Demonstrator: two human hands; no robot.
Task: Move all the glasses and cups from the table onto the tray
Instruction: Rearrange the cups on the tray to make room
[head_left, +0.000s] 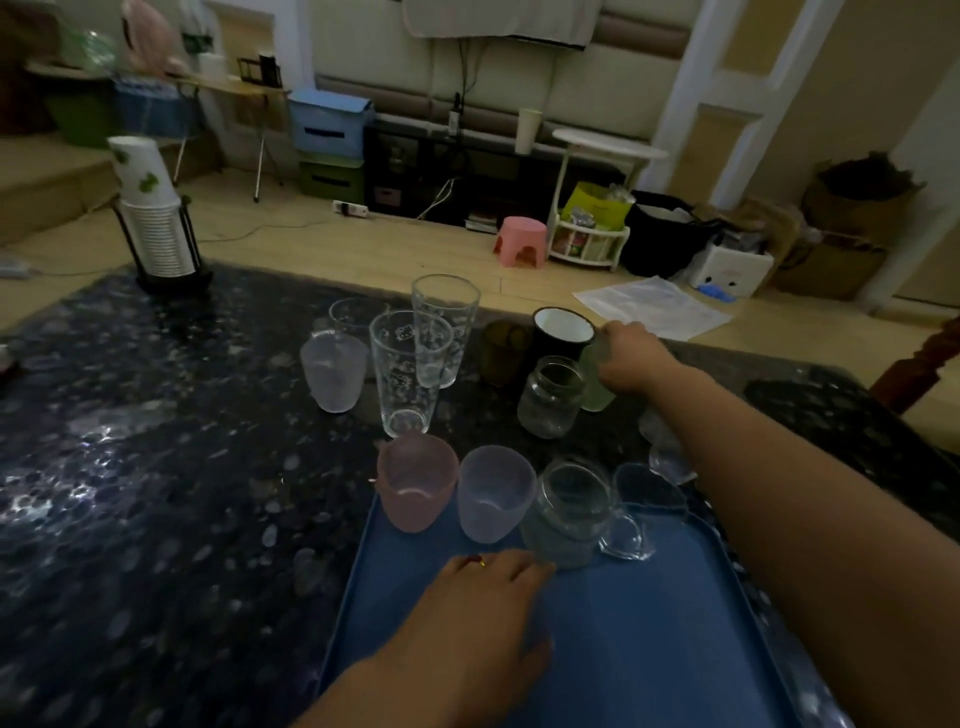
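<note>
Dim living room, wood floor beyond; dark speckled table (130, 467) with a blue tray (649, 649) at its near edge. On tray, far end, in a row: pink cup (415, 486), frosted cup (493, 493), glass jar (569, 512), clear mug (636, 512). On table, past the tray: two tall glasses (410, 371) (444, 327) printed with cartoon-cat motifs, no legible wording; pale frosted cup (332, 371); low glass (353, 314) behind it; amber glass (501, 353); black mug (563, 332); open jar (550, 397); green cup (595, 376). Far left, a rack of paper cups (161, 228), leaf print, no text readable. Right hand (631, 358) reaches far across, fingers curled round the green cup's rim and side from the right, cup upright. Left hand (493, 592) lies on the tray, fingers relaxed, holding nothing, touching or just beside the glass jar. Judgement: the green cup sits beyond the tray's far edge, so the carry runs straight back toward the person; right hand does it, open floor of the tray lying nearer than the row
</note>
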